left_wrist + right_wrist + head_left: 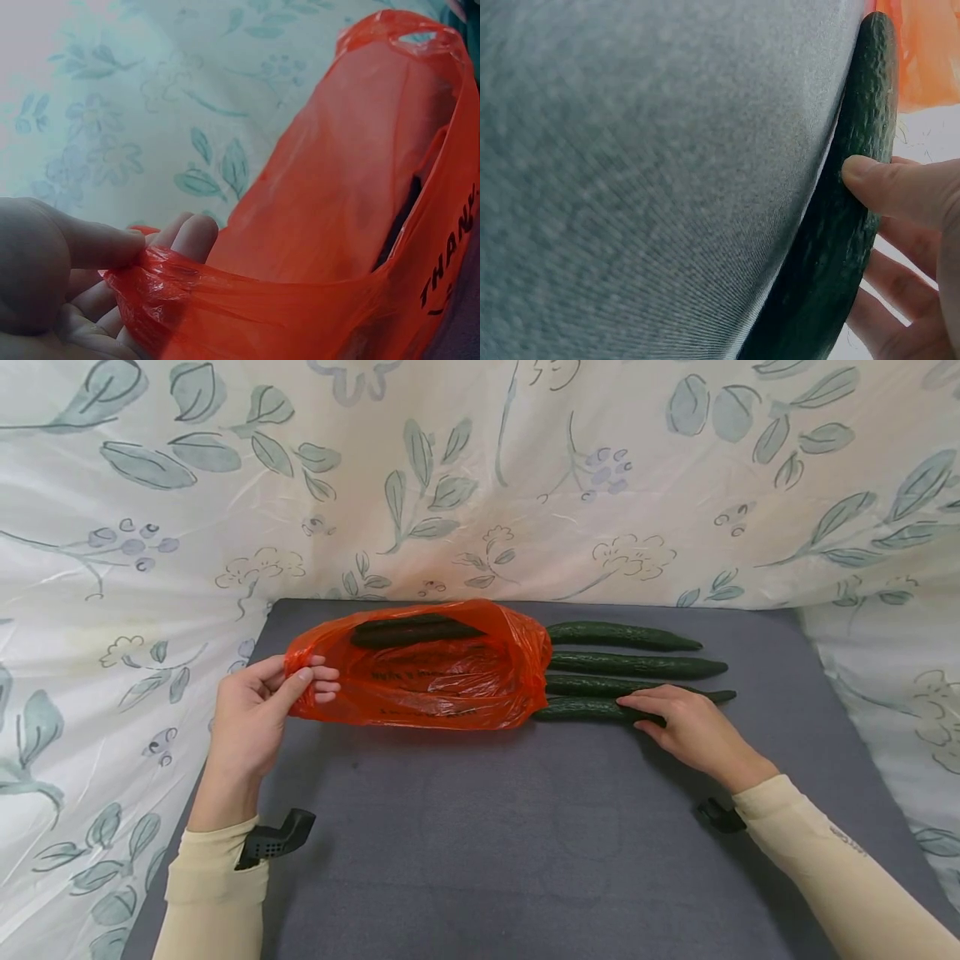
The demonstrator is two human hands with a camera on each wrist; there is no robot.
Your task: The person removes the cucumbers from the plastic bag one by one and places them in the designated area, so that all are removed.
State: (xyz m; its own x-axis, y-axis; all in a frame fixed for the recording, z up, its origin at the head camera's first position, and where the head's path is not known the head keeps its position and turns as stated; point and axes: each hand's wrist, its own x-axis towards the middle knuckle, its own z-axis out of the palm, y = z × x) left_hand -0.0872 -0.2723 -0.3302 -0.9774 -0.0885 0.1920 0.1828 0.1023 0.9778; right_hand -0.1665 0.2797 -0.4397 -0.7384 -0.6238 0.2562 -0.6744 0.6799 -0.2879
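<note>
A thin red plastic bag (360, 706) lies on its side in the head view, its mouth spread toward the left. My left hand (243, 727) pinches the bag's left edge between thumb and fingers, and the left wrist view shows the film bunched there. Dark green cucumber (420, 631) shows inside the bag along its far side. Several more cucumbers lie side by side to the right of the bag. With thumb and fingers on either side, my right hand (693, 727) grips the nearest cucumber (832, 240), whose left end meets the bag's right end.
A dark grey cloth (480, 843) covers the table surface under everything. Floral-patterned sheeting (525, 518) rises behind the table and along both sides. The other loose cucumbers (637, 664) lie just beyond the right hand, roughly parallel.
</note>
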